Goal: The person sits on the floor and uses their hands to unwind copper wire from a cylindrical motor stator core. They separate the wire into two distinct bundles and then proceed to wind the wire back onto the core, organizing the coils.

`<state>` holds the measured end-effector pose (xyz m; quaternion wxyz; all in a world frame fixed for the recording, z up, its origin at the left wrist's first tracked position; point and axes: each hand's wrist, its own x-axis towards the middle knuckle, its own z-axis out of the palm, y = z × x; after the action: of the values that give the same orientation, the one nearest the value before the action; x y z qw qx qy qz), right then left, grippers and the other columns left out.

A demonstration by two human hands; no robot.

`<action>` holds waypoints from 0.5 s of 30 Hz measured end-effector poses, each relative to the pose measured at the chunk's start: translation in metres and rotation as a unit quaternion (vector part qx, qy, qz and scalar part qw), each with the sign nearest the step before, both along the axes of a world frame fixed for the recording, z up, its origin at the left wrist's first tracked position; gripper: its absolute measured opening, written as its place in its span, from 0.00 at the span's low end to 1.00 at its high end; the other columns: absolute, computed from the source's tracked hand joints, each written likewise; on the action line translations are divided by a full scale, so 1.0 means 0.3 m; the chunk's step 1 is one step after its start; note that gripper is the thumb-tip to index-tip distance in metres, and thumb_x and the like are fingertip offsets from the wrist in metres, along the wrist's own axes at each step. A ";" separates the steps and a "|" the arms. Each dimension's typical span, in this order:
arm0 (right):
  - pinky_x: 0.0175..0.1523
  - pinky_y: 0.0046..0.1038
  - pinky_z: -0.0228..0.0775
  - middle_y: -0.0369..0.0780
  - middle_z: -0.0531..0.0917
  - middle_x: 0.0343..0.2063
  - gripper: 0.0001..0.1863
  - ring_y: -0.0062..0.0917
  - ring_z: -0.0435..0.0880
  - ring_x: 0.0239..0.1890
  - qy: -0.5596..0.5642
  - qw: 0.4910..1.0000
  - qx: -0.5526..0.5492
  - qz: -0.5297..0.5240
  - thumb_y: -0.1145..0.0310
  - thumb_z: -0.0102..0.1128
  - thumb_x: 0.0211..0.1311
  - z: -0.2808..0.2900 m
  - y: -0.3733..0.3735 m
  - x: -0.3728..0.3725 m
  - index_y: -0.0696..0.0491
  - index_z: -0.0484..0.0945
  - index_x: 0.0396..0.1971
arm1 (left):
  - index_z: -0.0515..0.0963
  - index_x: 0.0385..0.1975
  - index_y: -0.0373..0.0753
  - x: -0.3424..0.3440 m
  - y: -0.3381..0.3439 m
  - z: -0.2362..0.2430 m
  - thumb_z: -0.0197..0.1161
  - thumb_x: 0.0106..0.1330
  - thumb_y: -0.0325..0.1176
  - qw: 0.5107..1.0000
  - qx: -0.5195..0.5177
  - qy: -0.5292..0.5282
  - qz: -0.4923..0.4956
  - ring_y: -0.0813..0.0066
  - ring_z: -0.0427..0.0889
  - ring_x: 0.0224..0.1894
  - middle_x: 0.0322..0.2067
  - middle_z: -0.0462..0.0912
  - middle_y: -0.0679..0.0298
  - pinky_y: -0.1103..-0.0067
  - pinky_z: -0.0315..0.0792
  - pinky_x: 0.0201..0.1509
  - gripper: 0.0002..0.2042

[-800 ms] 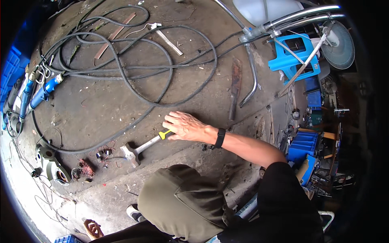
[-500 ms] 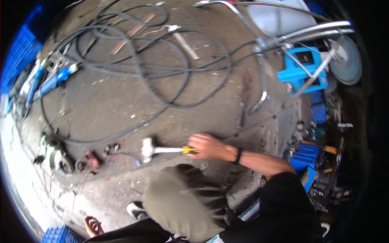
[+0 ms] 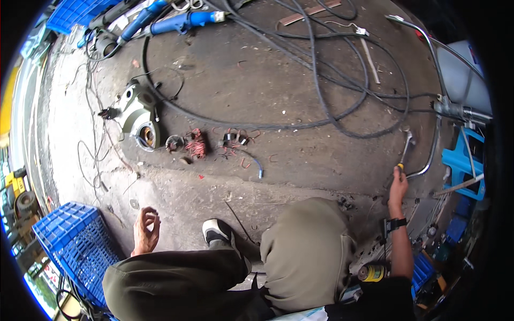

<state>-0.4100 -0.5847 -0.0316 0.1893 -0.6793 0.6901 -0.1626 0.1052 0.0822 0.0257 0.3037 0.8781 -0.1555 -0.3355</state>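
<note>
My right hand (image 3: 397, 188), with a dark band on its wrist, grips a hammer (image 3: 408, 145) by its yellow and black handle at the right. The hammer's metal head points away from me, over the ground near a bent metal tube (image 3: 428, 165). My left hand (image 3: 145, 230) hovers beside my left knee, fingers loosely curled and nothing visible in them. Ahead of it lies a grey-green machine housing (image 3: 138, 109) with a round opening. Next to the housing are a metal ring (image 3: 174, 143), a bundle of reddish wire (image 3: 197, 144) and small black parts (image 3: 235, 138).
A long dark cable (image 3: 251, 126) loops across the ground. Blue cylindrical tools (image 3: 184, 22) lie at the far left. A blue crate (image 3: 77, 235) stands at the near left. A blue stool (image 3: 465, 160) and a yellow-labelled can (image 3: 371, 273) are on the right.
My right hand has carried the hammer from the middle over to the right. The view has swung left, so the housing and my left hand appear more fully.
</note>
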 end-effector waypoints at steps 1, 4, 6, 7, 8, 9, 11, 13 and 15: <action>0.37 0.32 0.61 0.36 0.69 0.21 0.30 0.22 0.65 0.29 0.018 1.000 -0.007 0.011 0.46 0.63 0.70 -0.011 -0.055 -0.015 0.62 0.72 0.24 | 0.72 0.50 0.33 0.005 -0.059 0.017 0.61 0.69 0.18 0.999 -0.013 -0.036 -0.029 0.71 0.87 0.37 0.41 0.82 0.56 0.75 0.84 0.43 0.13; 0.39 0.34 0.64 0.38 0.72 0.23 0.29 0.27 0.68 0.30 0.074 0.996 -0.021 0.038 0.46 0.65 0.69 0.012 -0.153 -0.018 0.61 0.75 0.27 | 0.72 0.51 0.32 0.028 -0.135 0.047 0.60 0.69 0.17 0.997 -0.013 -0.038 -0.059 0.67 0.88 0.38 0.43 0.82 0.54 0.74 0.85 0.43 0.13; 0.41 0.33 0.66 0.37 0.74 0.29 0.23 0.27 0.71 0.33 0.083 0.983 -0.129 0.097 0.50 0.67 0.68 0.017 -0.182 -0.096 0.58 0.78 0.36 | 0.72 0.51 0.32 0.033 -0.145 0.014 0.61 0.67 0.16 0.997 -0.034 -0.032 -0.067 0.65 0.87 0.40 0.44 0.81 0.53 0.74 0.85 0.44 0.14; 0.44 0.32 0.68 0.36 0.74 0.34 0.17 0.25 0.71 0.36 0.132 0.980 -0.126 0.075 0.60 0.67 0.69 0.038 -0.157 -0.075 0.56 0.77 0.46 | 0.73 0.50 0.32 0.030 -0.157 0.028 0.61 0.67 0.16 0.997 -0.036 -0.035 -0.066 0.66 0.87 0.41 0.44 0.81 0.54 0.74 0.85 0.44 0.13; 0.45 0.32 0.68 0.37 0.75 0.35 0.15 0.25 0.72 0.37 0.114 0.985 -0.093 0.094 0.63 0.65 0.69 0.051 -0.133 -0.047 0.56 0.76 0.47 | 0.73 0.49 0.32 0.026 -0.170 0.043 0.62 0.67 0.17 0.996 -0.037 -0.037 -0.066 0.67 0.87 0.41 0.43 0.81 0.54 0.75 0.85 0.45 0.12; 0.46 0.31 0.68 0.37 0.76 0.36 0.14 0.25 0.73 0.38 0.099 0.987 -0.063 0.112 0.65 0.63 0.69 0.092 -0.088 0.010 0.56 0.75 0.48 | 0.74 0.49 0.32 0.022 -0.177 0.050 0.62 0.67 0.16 0.996 -0.040 -0.034 -0.070 0.67 0.86 0.42 0.44 0.80 0.55 0.75 0.85 0.46 0.12; 0.49 0.28 0.70 0.37 0.79 0.39 0.09 0.24 0.77 0.43 0.036 0.986 0.008 0.165 0.75 0.57 0.67 0.195 0.044 0.223 0.57 0.76 0.46 | 0.74 0.47 0.33 0.016 -0.194 0.045 0.63 0.67 0.16 0.995 -0.052 -0.027 -0.080 0.68 0.85 0.42 0.44 0.79 0.57 0.75 0.84 0.48 0.12; 0.52 0.26 0.71 0.37 0.81 0.40 0.07 0.23 0.79 0.47 0.016 0.948 0.073 0.308 0.78 0.57 0.67 0.210 0.094 0.330 0.58 0.77 0.43 | 0.75 0.46 0.33 0.033 -0.247 0.012 0.63 0.65 0.15 0.984 -0.075 -0.066 -0.146 0.67 0.85 0.44 0.44 0.79 0.56 0.76 0.83 0.48 0.12; 0.54 0.24 0.71 0.37 0.82 0.38 0.04 0.19 0.80 0.45 -0.068 0.912 0.187 0.358 0.78 0.58 0.67 0.233 0.242 0.600 0.59 0.78 0.40 | 0.76 0.42 0.34 0.046 -0.316 0.021 0.65 0.61 0.14 0.977 -0.091 -0.088 -0.172 0.61 0.84 0.46 0.44 0.79 0.54 0.74 0.82 0.49 0.12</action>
<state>-0.2302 -0.5122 0.0383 0.4046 -0.8206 0.4037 0.0024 0.1189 -0.0127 0.0320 0.3054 0.8330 -0.3601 -0.2883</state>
